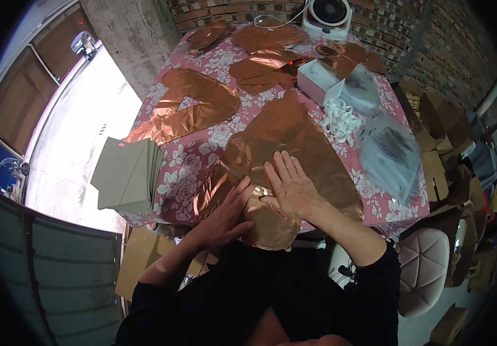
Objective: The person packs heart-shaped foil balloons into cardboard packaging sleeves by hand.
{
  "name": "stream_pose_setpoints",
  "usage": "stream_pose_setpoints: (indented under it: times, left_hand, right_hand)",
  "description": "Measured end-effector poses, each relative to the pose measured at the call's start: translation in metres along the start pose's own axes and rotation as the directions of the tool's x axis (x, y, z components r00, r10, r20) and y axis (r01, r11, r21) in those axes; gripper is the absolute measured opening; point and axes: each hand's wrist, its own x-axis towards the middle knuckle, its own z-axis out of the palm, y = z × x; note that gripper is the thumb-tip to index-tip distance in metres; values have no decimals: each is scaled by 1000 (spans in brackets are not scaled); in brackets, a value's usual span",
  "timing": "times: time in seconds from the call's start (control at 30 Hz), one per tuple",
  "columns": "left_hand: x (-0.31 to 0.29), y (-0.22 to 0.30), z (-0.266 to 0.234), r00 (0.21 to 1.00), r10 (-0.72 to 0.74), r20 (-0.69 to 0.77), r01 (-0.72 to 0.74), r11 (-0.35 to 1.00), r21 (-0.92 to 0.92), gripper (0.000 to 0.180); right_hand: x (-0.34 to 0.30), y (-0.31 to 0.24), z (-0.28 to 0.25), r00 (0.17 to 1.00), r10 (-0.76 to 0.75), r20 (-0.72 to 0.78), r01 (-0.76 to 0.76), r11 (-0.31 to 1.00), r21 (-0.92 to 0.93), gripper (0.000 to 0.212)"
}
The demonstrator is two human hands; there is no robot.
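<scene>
A large flat copper-coloured foil balloon (pixel 317 158) lies before me on the table. Its near end shows a lighter gold side (pixel 271 225) that hangs toward the table's front edge. My right hand (pixel 293 187) presses flat on the foil, fingers stretched out and pointing away from me. Just left of it, my left hand (pixel 225 218) rests against the foil's left side with its fingers extended. Neither hand grips the foil. Whether the gold part is a fold or a separate piece, I cannot tell.
Another foil balloon (pixel 193 101) and several foil stacks (pixel 268 37) lie farther back on the flowered tablecloth (pixel 182 181). Grey-brown card sheets (pixel 127 173) stand at left. On the right are a white box (pixel 319 81), white ribbon coils (pixel 339 120), clear bags (pixel 389 155) and a fan (pixel 328 17).
</scene>
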Motion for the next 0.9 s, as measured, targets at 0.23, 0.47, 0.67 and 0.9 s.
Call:
stream_pose_setpoints:
  times: [0.23, 0.47, 0.67, 0.9]
  left_hand:
    - [2, 2, -1, 1000, -14, 15, 14, 1000, 6, 81]
    - [-1, -2, 2, 1000, -23, 16, 22, 999, 29, 82]
    - [-1, -3, 2, 999, -52, 7, 52, 998, 25, 86]
    - [0, -3, 2, 1000, -26, 6, 26, 999, 33, 84]
  right_hand:
    - [0, 0, -1, 1000, 13, 7, -13, 1000, 10, 81]
    - [0, -2, 3, 1000, 28, -14, -28, 1000, 12, 81]
    - [1, -1, 3, 999, 25, -30, -24, 999, 29, 82]
    - [1, -2, 3, 999, 33, -28, -32, 999, 35, 82]
